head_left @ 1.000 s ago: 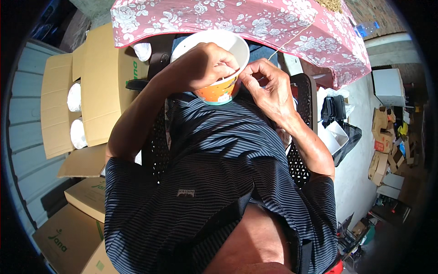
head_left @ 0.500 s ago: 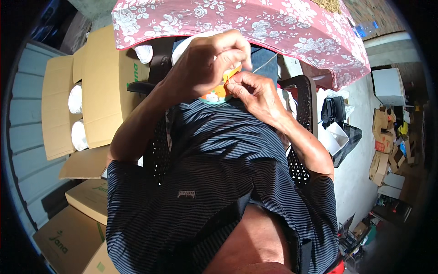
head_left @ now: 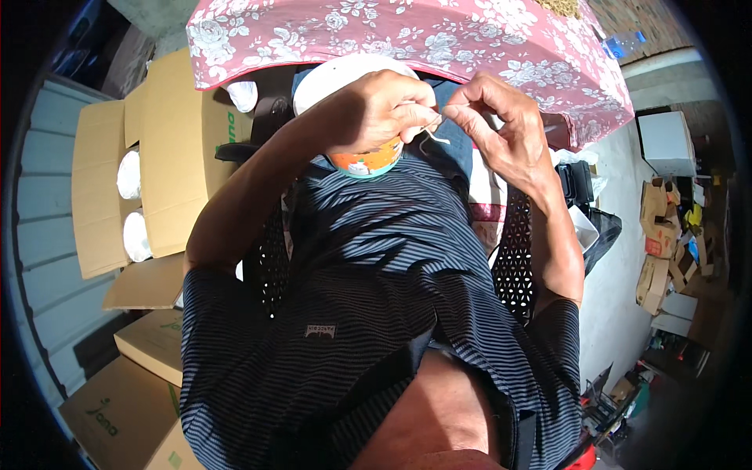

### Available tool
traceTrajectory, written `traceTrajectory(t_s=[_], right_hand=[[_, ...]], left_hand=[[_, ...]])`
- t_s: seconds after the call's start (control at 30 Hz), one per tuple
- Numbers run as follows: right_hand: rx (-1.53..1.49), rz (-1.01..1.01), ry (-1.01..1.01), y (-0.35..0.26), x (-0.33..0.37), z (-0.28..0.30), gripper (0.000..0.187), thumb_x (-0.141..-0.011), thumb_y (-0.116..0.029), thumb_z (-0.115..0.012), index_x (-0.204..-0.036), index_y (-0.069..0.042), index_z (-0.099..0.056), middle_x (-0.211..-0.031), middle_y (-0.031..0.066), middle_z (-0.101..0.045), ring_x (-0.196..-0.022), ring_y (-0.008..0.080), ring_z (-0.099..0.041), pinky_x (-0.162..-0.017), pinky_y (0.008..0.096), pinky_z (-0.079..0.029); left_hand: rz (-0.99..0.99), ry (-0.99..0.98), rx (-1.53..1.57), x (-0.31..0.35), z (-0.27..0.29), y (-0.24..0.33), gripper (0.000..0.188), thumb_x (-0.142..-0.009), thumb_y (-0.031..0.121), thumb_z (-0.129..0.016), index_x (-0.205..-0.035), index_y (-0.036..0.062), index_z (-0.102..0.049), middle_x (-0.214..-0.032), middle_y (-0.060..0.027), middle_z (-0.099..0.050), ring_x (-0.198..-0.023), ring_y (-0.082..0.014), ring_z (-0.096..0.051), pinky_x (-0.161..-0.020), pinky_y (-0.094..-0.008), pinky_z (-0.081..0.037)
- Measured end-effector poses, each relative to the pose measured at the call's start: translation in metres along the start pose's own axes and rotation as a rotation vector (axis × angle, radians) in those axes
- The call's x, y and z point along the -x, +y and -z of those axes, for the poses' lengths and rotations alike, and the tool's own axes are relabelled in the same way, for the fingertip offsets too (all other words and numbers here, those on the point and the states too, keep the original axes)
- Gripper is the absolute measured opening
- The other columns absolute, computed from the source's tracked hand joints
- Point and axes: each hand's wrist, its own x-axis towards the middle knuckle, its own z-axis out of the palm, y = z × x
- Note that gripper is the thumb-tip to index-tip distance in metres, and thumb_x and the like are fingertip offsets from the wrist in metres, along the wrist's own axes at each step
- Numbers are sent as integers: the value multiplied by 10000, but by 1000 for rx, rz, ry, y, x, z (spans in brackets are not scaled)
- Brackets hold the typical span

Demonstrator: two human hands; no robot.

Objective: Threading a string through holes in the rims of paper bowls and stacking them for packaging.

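In front of my chest, my left hand (head_left: 388, 110) pinches a thin, pale string (head_left: 435, 139) between thumb and fingertips. A loose end of it curls below the fingers. Close by on the right, my right hand (head_left: 505, 129) has its thumb and forefinger pressed together at the string, its other fingers curled. Under my left hand, an orange-printed container (head_left: 366, 160) with a teal edge rests against my lap. Beyond it shows a white rounded surface (head_left: 352, 72); my left hand and forearm hide where the two meet, so I cannot tell whether they are one thing.
A table with a pink floral cloth (head_left: 439, 39) stands just ahead. On the left are an open cardboard box (head_left: 176, 157) with white round items and more boxes (head_left: 117, 403). A dark perforated chair (head_left: 515, 258) surrounds me. Bags (head_left: 583, 188) and cardboard pieces (head_left: 658, 219) lie right.
My right hand has moved right and slightly up, away from the orange container. My left hand has turned and lowered, so the white surface and the string's loose end now show more.
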Motion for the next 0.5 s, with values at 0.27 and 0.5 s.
traceTrajectory(t_s=[0.27, 0.5], right_hand=[[-268, -97, 86, 23, 11, -18, 46, -923, 4, -687, -907, -13, -648, -807, 9, -599, -784, 103, -575, -744, 268, -486], [-42, 15, -4, 0, 22, -14, 199, -830, -117, -825, -977, -3, -754, -883, 94, -646, -822, 205, -650, -724, 332, -509]], left_hand=[[-116, -77, -98, 2, 8, -2, 203, -1008, 166, -618, -974, -12, -709, -781, -80, -658, -745, -148, -651, -706, -304, -512], [1, 63, 25, 4, 4, -6, 183, -973, 120, -629, -954, -42, -712, -823, -99, -695, -778, -161, -679, -735, -302, -530]])
